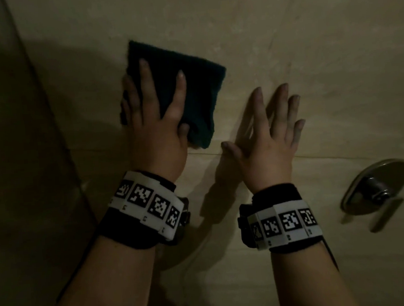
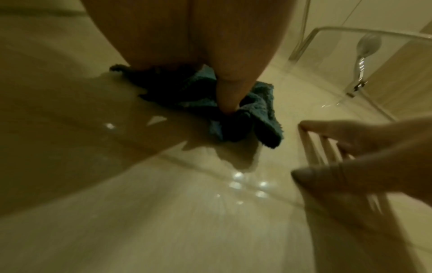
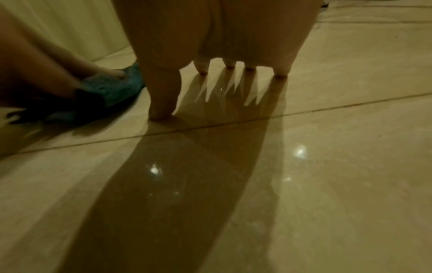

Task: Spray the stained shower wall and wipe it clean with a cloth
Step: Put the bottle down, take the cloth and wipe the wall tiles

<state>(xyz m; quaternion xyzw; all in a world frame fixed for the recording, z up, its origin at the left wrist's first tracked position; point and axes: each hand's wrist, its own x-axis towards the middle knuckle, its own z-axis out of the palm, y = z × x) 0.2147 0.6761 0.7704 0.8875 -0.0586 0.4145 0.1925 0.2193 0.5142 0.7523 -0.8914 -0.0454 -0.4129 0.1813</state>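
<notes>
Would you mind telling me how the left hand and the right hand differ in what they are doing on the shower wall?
The left hand presses a dark teal cloth against the shower wall, its thumb tucked into the cloth's lower edge; the right hand holds nothing. The left hand sits higher and nearer the corner; the right hand lies lower, nearer the metal valve handle. The right hand's fingers are spread wide. Both touch the wall and wear marker wristbands.

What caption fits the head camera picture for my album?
Left hand presses a dark cloth on the tiled shower wall; the right hand lies spread flat beside it.
</notes>
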